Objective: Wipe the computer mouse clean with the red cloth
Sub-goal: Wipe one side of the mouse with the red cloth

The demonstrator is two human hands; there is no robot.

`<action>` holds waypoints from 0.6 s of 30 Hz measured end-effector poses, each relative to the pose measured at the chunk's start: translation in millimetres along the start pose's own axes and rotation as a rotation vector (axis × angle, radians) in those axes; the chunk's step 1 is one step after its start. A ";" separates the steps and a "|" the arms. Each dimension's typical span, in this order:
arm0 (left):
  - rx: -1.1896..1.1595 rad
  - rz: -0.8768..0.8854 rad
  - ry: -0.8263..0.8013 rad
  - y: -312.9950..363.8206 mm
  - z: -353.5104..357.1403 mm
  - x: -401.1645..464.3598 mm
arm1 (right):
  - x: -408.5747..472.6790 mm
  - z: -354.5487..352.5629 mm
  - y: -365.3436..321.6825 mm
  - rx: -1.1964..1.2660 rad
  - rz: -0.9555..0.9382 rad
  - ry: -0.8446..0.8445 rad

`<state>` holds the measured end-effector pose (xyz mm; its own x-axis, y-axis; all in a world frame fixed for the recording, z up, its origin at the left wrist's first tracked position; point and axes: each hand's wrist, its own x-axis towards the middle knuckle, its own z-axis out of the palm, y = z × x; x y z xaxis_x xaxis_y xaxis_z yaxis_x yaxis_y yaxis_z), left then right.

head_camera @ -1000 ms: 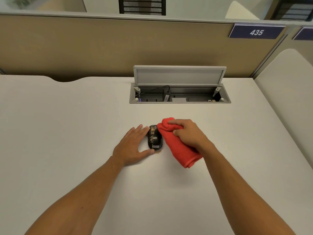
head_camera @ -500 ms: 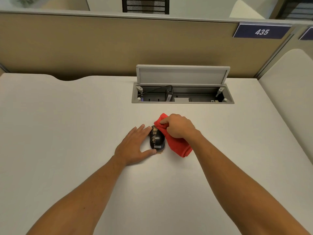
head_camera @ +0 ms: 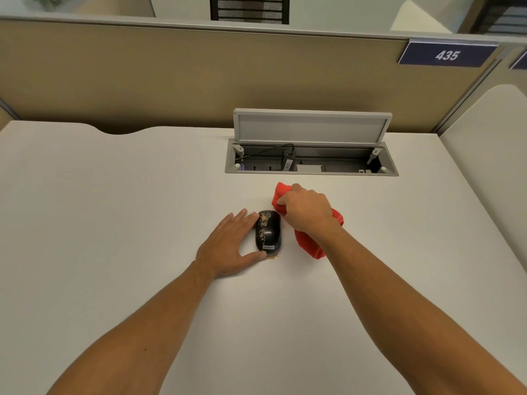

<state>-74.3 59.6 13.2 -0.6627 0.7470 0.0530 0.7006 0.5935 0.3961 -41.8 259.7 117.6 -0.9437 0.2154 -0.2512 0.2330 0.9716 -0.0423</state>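
Behind our hands an open cable box [head_camera: 310, 159] sits in the worktop [head_camera: 114, 212]. Our left hand [head_camera: 228, 246], fingers spread, braces the mouse [head_camera: 268, 230], whose long axis runs away from us. Just right, our right hand [head_camera: 308, 212] clutches the cloth [head_camera: 309, 246].

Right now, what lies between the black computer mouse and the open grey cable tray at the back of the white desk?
Head view: mostly bare white desk. Only the red cloth bunched in the right hand intrudes, just right of the black computer mouse, short of the grey cable tray.
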 end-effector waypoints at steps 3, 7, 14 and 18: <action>0.002 -0.006 -0.013 0.1 -0.1 0.5 | -1.1 -3.0 4.0 0.032 0.003 0.038; 0.001 0.002 -0.011 0.2 -0.2 0.8 | -5.5 -4.0 -2.0 0.080 -0.136 -0.023; -0.009 0.001 0.005 0.4 -0.7 0.3 | -8.7 -0.6 3.7 0.062 -0.069 0.039; -0.007 -0.003 -0.008 0.3 -0.4 0.6 | -14.1 4.9 3.4 0.109 -0.095 -0.017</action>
<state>-74.6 60.1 13.7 -0.6626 0.7476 0.0450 0.6971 0.5936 0.4022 -26.6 259.5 116.2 -0.9588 0.1203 -0.2574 0.1677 0.9709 -0.1711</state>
